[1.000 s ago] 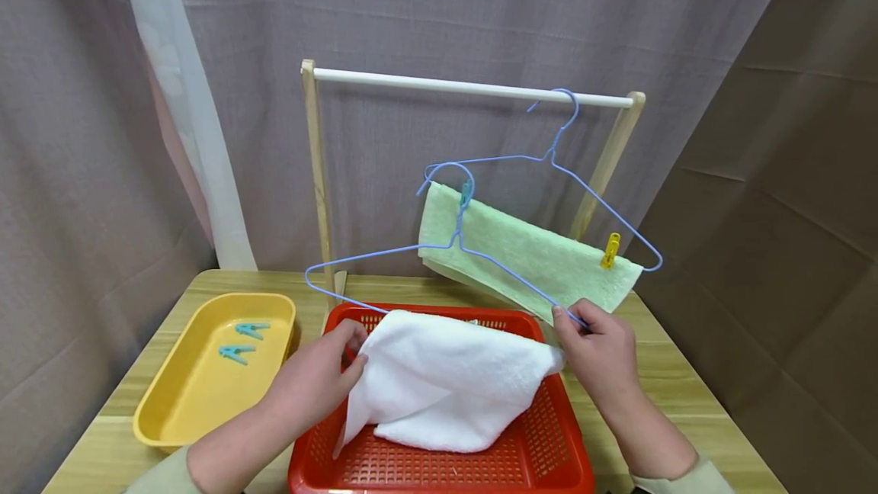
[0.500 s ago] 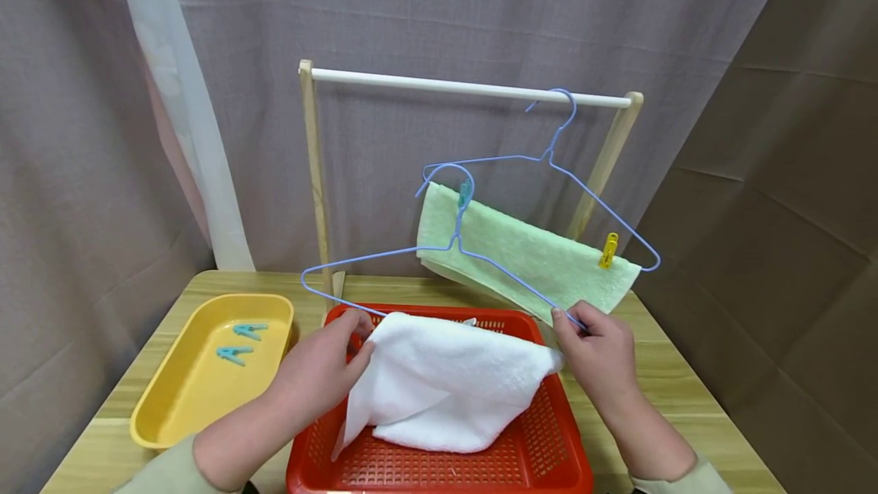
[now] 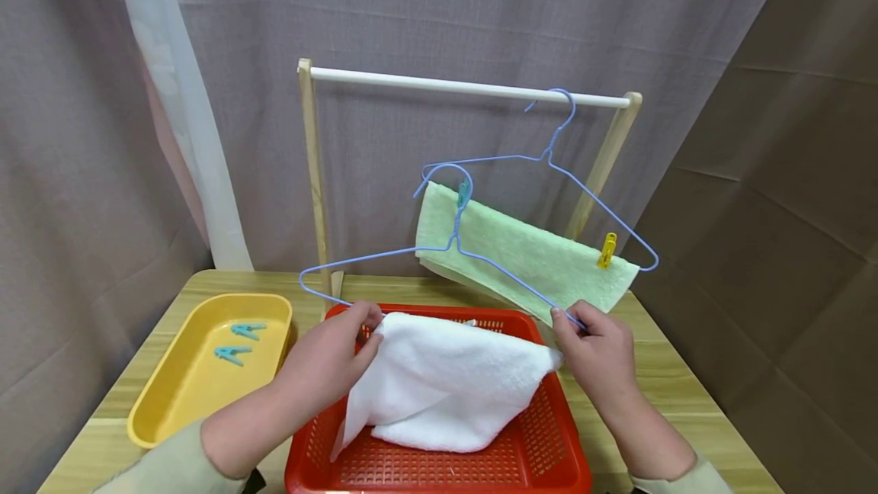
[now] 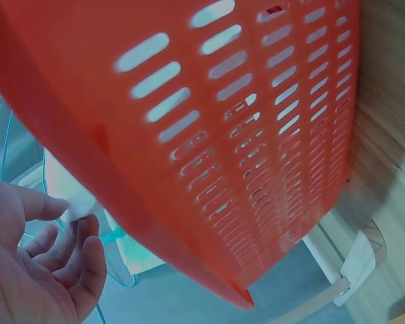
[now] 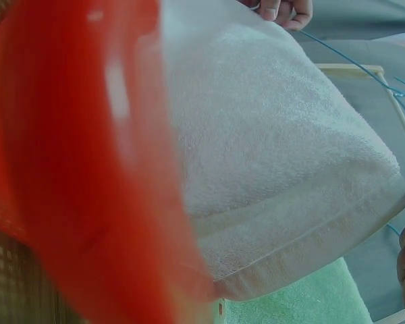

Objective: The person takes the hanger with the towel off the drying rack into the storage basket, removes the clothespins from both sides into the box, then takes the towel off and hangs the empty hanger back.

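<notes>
Here's the left hand (image 3: 329,360) at the white towel's upper left corner, fingers curled, thumb and forefinger appearing to pinch the cloth. Over on the other side, the right hand (image 3: 604,349) is closed firmly round the lower right end of the blue wire hanger (image 3: 456,223). The white towel (image 3: 456,380) lies folded over the hanger's bottom bar, hanging above the red basket (image 3: 575,425), no peg on it. And there's the danger: that bar dips toward the right hand, so the cloth could well slide down and bunch at that end, thin smooth wire offering little grip. Its left flap trails lower too, and that uneven weight might drag the fold off into the basket. As it lies, the fold, its long axis, runs left to right, falling to the right; the hook points up, its tip turned left. Just behind in this view is the pegged green towel (image 3: 521,250) on the second hanger (image 3: 549,155); a careless lift could snag there. Farther left on the counter (image 3: 679,402), two teal pegs (image 3: 232,355) sit in the yellow tray (image 3: 178,395).
</notes>
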The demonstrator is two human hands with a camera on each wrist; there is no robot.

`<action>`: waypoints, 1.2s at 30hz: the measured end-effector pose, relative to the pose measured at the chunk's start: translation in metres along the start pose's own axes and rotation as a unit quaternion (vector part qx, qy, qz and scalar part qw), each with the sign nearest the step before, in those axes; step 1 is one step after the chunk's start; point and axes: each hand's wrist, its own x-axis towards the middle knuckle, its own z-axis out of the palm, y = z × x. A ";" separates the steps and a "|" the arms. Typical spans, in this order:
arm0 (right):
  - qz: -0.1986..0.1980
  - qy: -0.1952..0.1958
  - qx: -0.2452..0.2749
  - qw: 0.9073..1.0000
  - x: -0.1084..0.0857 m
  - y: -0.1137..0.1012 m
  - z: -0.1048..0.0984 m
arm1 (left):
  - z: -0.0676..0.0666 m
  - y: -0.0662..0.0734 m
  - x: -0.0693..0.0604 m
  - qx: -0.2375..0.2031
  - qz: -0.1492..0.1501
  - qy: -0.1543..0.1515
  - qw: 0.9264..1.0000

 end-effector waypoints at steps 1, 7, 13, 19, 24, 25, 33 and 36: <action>0.002 0.000 0.000 1.000 0.000 0.000 0.000 | 0.000 0.000 0.000 0.001 0.001 0.000 1.000; 0.008 -0.005 -0.003 1.000 0.000 -0.001 0.000 | 0.000 0.000 -0.001 0.007 0.007 0.001 1.000; 0.020 -0.011 -0.004 1.000 0.000 0.000 0.000 | 0.000 -0.002 -0.003 0.006 0.016 0.009 1.000; 0.024 -0.014 -0.005 1.000 0.000 0.001 0.001 | 0.002 -0.005 -0.005 0.005 0.020 0.011 1.000; 0.019 -0.011 -0.003 1.000 0.000 0.003 0.000 | 0.003 -0.007 -0.007 0.006 0.008 0.002 1.000; 0.018 -0.010 -0.003 1.000 0.000 0.003 0.000 | 0.003 -0.007 -0.008 0.006 0.006 0.000 1.000; 0.016 0.001 -0.014 1.000 0.000 0.004 0.000 | 0.004 -0.010 -0.010 0.001 0.001 -0.011 1.000; 0.014 0.006 -0.018 1.000 0.000 0.005 0.000 | 0.005 -0.011 -0.011 -0.002 -0.003 -0.017 1.000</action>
